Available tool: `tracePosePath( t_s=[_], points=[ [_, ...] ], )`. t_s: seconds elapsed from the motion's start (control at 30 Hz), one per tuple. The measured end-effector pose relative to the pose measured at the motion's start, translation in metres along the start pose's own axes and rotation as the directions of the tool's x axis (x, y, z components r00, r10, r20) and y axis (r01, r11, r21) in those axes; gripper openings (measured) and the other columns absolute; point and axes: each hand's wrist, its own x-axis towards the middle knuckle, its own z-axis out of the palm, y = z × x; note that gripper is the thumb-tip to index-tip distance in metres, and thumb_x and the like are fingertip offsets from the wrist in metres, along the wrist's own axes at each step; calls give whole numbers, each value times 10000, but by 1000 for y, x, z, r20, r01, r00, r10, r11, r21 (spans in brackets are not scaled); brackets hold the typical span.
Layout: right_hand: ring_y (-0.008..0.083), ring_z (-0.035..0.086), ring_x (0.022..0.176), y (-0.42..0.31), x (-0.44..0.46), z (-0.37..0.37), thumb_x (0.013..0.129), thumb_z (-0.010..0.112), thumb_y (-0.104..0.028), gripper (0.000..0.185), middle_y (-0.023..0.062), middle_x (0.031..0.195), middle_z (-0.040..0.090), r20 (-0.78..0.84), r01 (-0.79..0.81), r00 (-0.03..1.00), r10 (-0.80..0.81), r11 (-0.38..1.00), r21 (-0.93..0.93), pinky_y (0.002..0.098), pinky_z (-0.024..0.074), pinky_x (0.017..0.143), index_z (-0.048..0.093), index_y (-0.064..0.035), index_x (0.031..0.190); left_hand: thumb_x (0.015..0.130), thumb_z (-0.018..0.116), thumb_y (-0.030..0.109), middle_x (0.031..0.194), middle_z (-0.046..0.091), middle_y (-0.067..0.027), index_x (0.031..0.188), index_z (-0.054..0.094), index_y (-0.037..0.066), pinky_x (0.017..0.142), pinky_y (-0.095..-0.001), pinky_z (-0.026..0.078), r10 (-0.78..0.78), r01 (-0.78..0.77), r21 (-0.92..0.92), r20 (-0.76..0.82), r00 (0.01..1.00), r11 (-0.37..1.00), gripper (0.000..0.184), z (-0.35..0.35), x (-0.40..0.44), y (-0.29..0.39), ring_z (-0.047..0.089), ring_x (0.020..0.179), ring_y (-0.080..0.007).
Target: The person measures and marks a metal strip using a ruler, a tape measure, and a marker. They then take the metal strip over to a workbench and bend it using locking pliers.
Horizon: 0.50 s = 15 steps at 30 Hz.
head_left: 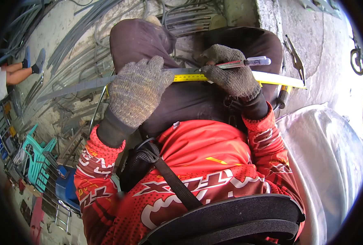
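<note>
A long grey metal strip (73, 87) lies crosswise above my lap, with a yellow measuring tape (188, 77) stretched along it. My left hand (138, 92), in a grey knit glove, is closed over the strip; its fingertips are partly hidden beneath. Gloved the same way, my right hand (232, 73) grips a pen (258, 61) with a clear end, pointing right. Its fingers also rest by the tape and strip. Past my right hand, the strip or tape continues as a bright band (277, 78) to a pointed end over my right knee.
Pliers-like metal tool (294, 57) lies on the concrete at right, near a black-and-yellow handle (284, 97). Many grey strips (79, 36) cover the floor at left. A turquoise plastic chair (38, 159) and another person's legs (20, 70) are farther left. Silvery sheeting (316, 163) lies right.
</note>
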Motion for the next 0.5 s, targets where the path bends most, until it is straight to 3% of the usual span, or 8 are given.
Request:
tracePosePath(
  t_s=[0.07,0.13,0.37,0.47,0.5],
  points=[
    [207,613,672,2,0,-2,825,762,-113,180,105,795,611,13,-39,999,39,996,79,357,493,621,634,7,863,913,681,205,1128,657,-115,1022,730,122,786,-460,541,25,-25,14,-20,999,1000,145,-3,0,1,661,930,-311],
    [141,615,708,3,1,-4,838,756,-88,174,93,818,630,61,55,997,-50,995,-86,323,506,618,635,7,920,910,680,201,1161,667,-123,1035,733,120,799,-458,546,69,-69,30,-13,998,997,158,-6,0,0,668,950,-316],
    [153,626,714,-3,1,-4,823,762,-94,208,101,821,642,80,-36,996,37,999,-18,332,513,617,675,8,982,897,682,187,1161,669,-130,1030,732,117,796,-454,547,51,-51,17,-26,998,999,159,-3,0,0,671,943,-315],
    [152,625,714,-1,-1,-2,821,763,-92,214,102,825,647,69,1,998,1,999,-41,337,514,615,676,14,985,894,682,187,1162,669,-129,1034,732,119,797,-451,546,-15,15,-4,25,1000,1000,163,1,-1,0,672,945,-312],
    [151,625,715,-2,-3,-1,822,762,-94,220,107,829,649,47,94,995,-89,989,-110,338,516,618,675,15,993,890,684,185,1161,669,-129,1036,730,119,796,-452,545,-26,27,-10,14,1000,1000,167,4,-3,-1,671,944,-311]
  ],
)
